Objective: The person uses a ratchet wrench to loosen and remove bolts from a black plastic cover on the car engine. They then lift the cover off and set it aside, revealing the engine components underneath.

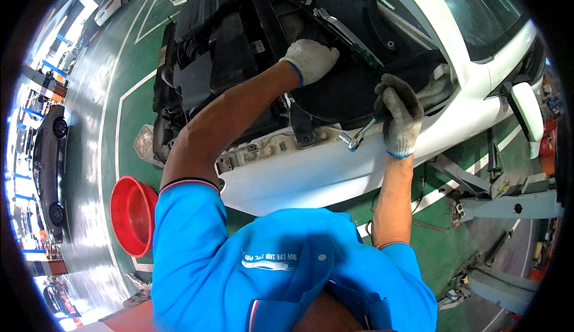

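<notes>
In a white knitted glove, my left hand (311,61) is closed low over the dark engine bay (299,101) of a white car. Its fingertips are turned away, so what they hold, if anything, is hidden. My right hand (399,115), in a soiled white glove, grips a ratchet wrench (359,136) above the white fender (311,176). The wrench's chromed head points left, clear of the engine parts. Just beyond my hands, a long metal tool with a dark green handle (366,55) lies across the black engine-bay parts.
A red basin (133,215) stands on the green floor at left. The windshield (478,9) and side mirror (527,112) are at right. Grey lift arms (514,206) reach in low beside the car. A dark car (51,173) is parked far left.
</notes>
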A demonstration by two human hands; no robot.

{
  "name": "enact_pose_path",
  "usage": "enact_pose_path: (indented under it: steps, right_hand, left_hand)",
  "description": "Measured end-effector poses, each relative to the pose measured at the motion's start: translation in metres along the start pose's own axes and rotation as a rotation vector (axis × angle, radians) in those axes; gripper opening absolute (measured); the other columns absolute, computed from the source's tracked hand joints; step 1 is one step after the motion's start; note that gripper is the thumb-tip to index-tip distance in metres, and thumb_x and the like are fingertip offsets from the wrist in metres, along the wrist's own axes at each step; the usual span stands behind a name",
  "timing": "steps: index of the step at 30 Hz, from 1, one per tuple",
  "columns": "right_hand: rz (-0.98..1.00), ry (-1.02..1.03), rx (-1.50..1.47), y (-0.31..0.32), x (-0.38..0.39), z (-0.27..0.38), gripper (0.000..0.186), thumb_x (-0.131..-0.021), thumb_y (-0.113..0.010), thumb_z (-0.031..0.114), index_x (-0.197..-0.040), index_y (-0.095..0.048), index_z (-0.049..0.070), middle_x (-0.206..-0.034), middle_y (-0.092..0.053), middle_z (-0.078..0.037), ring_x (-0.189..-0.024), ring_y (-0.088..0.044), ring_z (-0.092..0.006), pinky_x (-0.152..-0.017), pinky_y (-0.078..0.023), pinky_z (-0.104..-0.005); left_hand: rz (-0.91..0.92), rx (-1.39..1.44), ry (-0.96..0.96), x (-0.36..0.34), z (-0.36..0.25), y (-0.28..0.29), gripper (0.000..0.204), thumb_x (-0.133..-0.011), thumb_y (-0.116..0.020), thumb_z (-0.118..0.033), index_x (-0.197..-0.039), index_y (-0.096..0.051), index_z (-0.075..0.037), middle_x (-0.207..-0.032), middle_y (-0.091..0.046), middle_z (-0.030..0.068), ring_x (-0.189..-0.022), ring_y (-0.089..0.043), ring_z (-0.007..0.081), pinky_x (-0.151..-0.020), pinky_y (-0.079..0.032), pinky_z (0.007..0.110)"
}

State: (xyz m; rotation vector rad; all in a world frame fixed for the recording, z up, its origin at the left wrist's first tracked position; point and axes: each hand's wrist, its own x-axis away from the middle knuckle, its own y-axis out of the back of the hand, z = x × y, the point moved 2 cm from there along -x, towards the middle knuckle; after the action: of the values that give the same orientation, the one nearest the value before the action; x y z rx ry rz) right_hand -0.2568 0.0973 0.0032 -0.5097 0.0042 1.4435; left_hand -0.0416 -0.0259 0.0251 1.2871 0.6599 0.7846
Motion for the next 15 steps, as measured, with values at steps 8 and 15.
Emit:
enact_pose_path:
  steps: [8,15]
  right_hand:
    - [0.002,-0.026,0.001,0.001,0.0,0.0,0.029,-0.093,-0.071,0.006,-0.121,-0.07,-0.003,-0.108,-0.075,-0.013,-0.096,-0.07,-0.0198,-0.084,-0.056,-0.0299]
    - [-0.024,0.019,0.021,0.0,-0.002,-0.003,0.028,-0.092,-0.068,0.004,-0.12,-0.071,0.0,-0.104,-0.075,-0.01,-0.088,-0.067,-0.0152,-0.075,-0.052,-0.0247]
  left_hand:
    - [-0.025,-0.038,0.003,0.004,-0.003,0.006,0.032,-0.096,-0.059,-0.012,-0.128,-0.061,-0.004,-0.1,-0.072,0.0181,-0.094,-0.073,0.0364,-0.078,-0.061,0.049]
    - [-0.009,-0.057,-0.013,-0.001,-0.007,0.01,0.021,-0.096,-0.06,-0.012,-0.114,-0.068,-0.004,-0.101,-0.073,0.0178,-0.095,-0.073,0.0357,-0.08,-0.061,0.049]
